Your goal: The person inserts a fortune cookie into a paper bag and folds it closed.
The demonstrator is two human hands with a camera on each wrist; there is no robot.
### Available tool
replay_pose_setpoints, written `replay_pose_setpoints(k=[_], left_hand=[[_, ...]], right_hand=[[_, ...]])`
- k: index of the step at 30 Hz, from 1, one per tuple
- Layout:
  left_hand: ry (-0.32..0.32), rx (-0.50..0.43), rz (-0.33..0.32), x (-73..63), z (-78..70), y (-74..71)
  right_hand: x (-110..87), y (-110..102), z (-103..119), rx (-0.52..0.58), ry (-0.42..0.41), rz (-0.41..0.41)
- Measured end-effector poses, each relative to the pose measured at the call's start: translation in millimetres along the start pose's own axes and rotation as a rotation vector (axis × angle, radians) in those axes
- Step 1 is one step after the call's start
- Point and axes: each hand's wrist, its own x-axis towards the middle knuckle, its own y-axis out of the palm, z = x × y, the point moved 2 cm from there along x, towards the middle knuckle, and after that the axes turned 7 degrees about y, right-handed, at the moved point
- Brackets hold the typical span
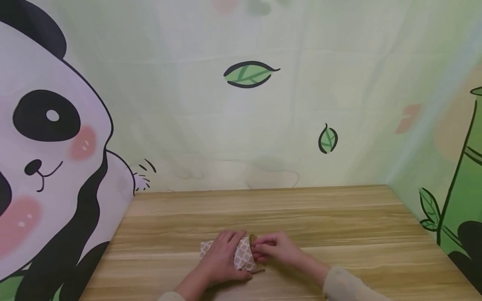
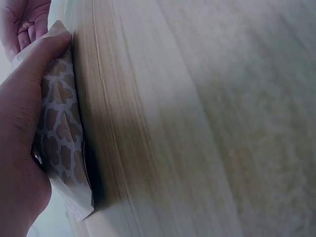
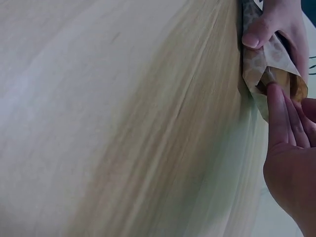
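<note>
A small paper bag (image 1: 244, 256) with a tan and white lattice print lies on the wooden table, its mouth facing right. My left hand (image 1: 224, 256) grips it from above, fingers over the far side and thumb along the near side. In the left wrist view the bag (image 2: 60, 123) runs lengthwise under that thumb. At the bag's mouth is my right hand (image 1: 279, 249), its fingertips reaching in. The right wrist view shows a golden-brown surface (image 3: 297, 89) inside the mouth, beside those fingers. Their tips are partly hidden, and I cannot tell whether they pinch anything.
The wood-grain table (image 1: 320, 209) extends beyond and to both sides of my hands. Behind it hangs a pale green backdrop (image 1: 188, 104) printed with a panda (image 1: 56, 159) at left, leaves (image 1: 248, 74) and a green bamboo stalk (image 1: 467, 175) at right.
</note>
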Motion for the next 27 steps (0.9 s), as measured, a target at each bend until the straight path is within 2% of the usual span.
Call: replay_pose_setpoints(k=[9,17,22,27], left_hand=[[0.022,0.041,0.057,-0.6,1.8,3.6],[0.026,0.046,0.098,0.2,-1.5,-0.1],[0.028,0.045,0.074,1.5,-3.0,-1.2],[-0.012,-0.01,-0.012,1.7,-2.2,-1.0]], right_hand=[[-0.4,-1.0,-3.4,0.074,0.03,0.023],[-3.1,-0.3,-2.7,0.113,0.073,0.058],[-6.3,-9.3,-3.6,0.087,0.076,0.039],[-10.9,-20.5,-2.7,0.007,0.032,-0.023]])
